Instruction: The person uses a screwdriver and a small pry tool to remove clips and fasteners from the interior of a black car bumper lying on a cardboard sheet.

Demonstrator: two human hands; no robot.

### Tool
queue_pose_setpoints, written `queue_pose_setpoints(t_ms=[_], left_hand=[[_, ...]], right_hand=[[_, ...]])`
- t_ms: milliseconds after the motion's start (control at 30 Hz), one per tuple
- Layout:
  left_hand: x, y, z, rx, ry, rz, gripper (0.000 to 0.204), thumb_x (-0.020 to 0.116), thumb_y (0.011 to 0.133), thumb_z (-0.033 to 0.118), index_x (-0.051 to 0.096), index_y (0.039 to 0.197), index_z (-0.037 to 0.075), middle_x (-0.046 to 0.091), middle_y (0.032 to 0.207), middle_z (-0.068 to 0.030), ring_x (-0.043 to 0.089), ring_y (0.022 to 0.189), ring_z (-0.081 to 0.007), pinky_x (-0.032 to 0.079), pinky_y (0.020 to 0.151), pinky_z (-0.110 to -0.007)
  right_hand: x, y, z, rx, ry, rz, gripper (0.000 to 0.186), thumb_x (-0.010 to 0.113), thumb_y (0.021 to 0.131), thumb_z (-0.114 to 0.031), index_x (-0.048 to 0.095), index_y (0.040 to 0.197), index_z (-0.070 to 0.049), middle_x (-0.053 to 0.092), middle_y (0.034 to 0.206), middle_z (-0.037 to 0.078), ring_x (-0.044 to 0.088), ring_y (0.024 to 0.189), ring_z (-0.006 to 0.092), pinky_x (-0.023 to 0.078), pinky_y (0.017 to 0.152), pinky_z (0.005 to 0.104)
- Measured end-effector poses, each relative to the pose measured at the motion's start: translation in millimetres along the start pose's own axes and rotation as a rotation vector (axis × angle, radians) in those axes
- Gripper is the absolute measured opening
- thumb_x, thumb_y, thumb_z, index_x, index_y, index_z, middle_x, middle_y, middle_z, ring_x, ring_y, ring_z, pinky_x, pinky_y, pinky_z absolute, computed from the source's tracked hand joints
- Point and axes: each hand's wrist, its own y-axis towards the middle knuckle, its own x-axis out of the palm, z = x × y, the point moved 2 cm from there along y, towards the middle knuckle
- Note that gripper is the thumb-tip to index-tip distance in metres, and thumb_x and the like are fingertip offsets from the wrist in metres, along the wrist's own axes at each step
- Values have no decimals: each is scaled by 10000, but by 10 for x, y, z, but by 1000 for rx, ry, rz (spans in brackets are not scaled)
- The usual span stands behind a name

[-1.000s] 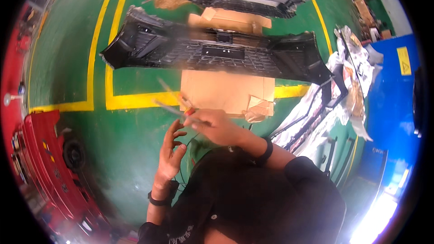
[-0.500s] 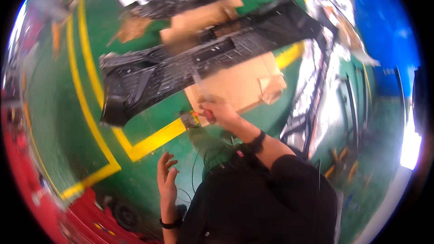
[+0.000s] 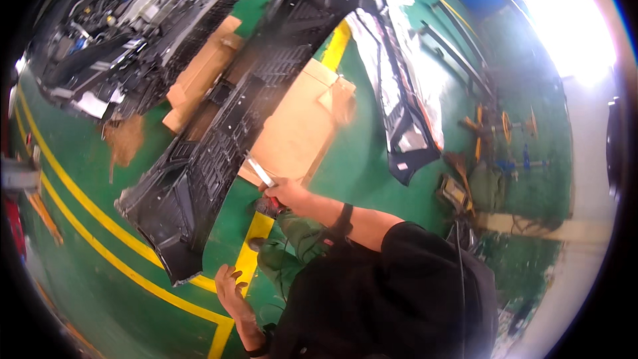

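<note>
My right hand (image 3: 291, 197) is closed round a tool (image 3: 260, 171) with a slim silver shaft, which points up toward the black bumper. Something red shows just below the fist and looks like the tool's handle; its exact kind is unclear. The long black car bumper (image 3: 229, 113) lies with its ribbed inner side up, partly over flat cardboard (image 3: 292, 123). The shaft's tip is close to the bumper's near edge; whether they touch I cannot tell. My left hand (image 3: 230, 289) hangs in the air by the bumper's lower end, fingers apart and holding nothing.
A car's exposed front end (image 3: 133, 33) stands at the far left, with more cardboard (image 3: 203, 70) beside it. On the right, another black trim piece (image 3: 392, 80) lies on silver wrapping. Dark bars (image 3: 458, 56) lie farther right. Yellow lines (image 3: 113, 219) cross the green floor.
The view has swung round, so the bumper now runs more steeply and the car front shows more fully. My right hand keeps hold of the tool; my left hand stays empty.
</note>
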Motion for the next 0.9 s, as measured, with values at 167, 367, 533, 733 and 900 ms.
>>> queue_pose_setpoints(t_ms=[167,367,533,733,900], left_hand=[[-99,312,125,10,91,-185,454,518,975,198,547,1387,9,605,1281,-122,615,1086,-217,490,846,-328],[-273,653,92,-14,134,-352,405,520,970,143,560,1346,-3,615,1234,-106,615,1061,-189,488,824,-310],[-467,844,-73,-69,162,-382,362,532,965,118,572,1304,-1,622,1183,-90,616,1027,-170,493,787,-276],[-467,1019,-260,-179,161,-359,336,548,967,121,580,1282,11,623,1186,-80,626,1011,-167,497,774,-284],[-398,1298,-542,-223,102,-261,319,565,984,109,593,1293,38,638,1194,-78,637,1025,-168,495,780,-280]], right_hand=[[-251,-304,159,25,200,176,278,627,947,-68,638,1214,7,673,903,63,638,745,160,500,607,303],[-310,-685,536,-53,439,342,253,602,965,-61,616,1205,19,643,943,97,636,778,218,531,654,362],[-236,-737,915,-16,523,371,246,590,982,-61,590,1220,0,631,930,96,630,782,217,520,662,366],[-224,-454,1091,18,470,357,201,597,971,-82,614,1165,-31,657,929,77,656,732,190,521,580,327],[-314,322,1113,87,295,378,255,599,963,-60,610,1207,14,644,930,98,639,766,204,519,614,352]])
